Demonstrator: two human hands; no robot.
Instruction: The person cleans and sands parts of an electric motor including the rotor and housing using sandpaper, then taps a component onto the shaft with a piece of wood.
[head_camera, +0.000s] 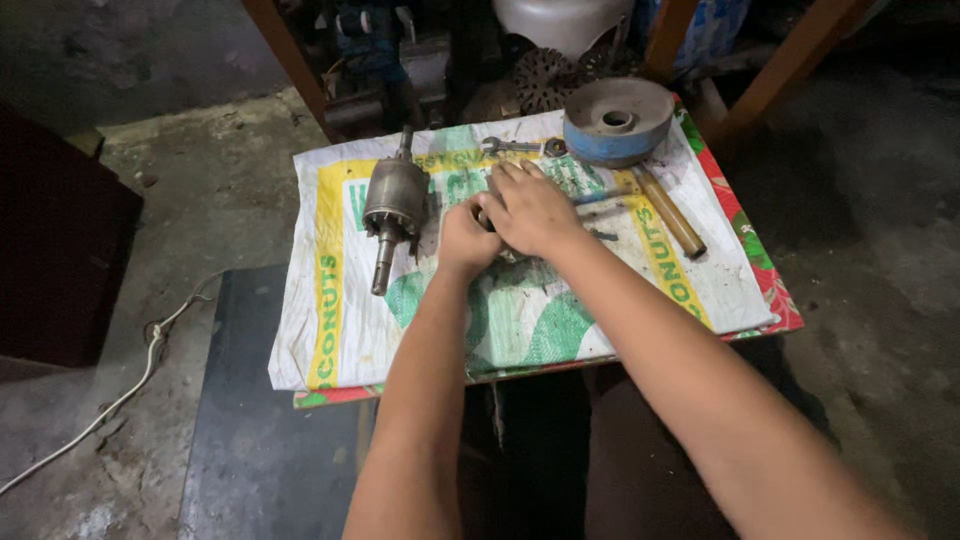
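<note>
**Work board and contents, seen from above**

Floor (880, 260): grey concrete, stained, on all sides.

Mat (260, 440): dark sheet on the floor, near left, partly under the board.

Sack (520, 310): woven plastic, white with yellow and green print, spread flat over a board with a red floral edge (775, 290) showing at right and near sides. Soiled in the middle.

Machinery (400, 50): dark parts and a pale rounded housing behind the sack, far side, between orange frame legs. Details unclear.

Drum (618, 122): round, blue-sided, grey top with a centre hole, on the far right corner of the sack.

Rotor (394, 203): grey metal motor armature with a shaft at each end, lying on the left part of the sack, just left of the hands, apart from them.

Rod (670, 210): brass-coloured bar lying on the sack, right of the hands, below the drum.

Cable (120, 390): white, trailing over the floor at left.

Spanner (520, 146): small, steel, far side of the sack, between rotor and drum.

Right hand (530, 208): laid flat over the middle of the sack, fingers spread forward, covering a small dark part (484, 218) that is almost wholly hidden.

Left hand (466, 238): curled into a loose fist, pressed against the right hand from the left, at the same hidden part. Whether either hand grips it, cannot tell.
</note>
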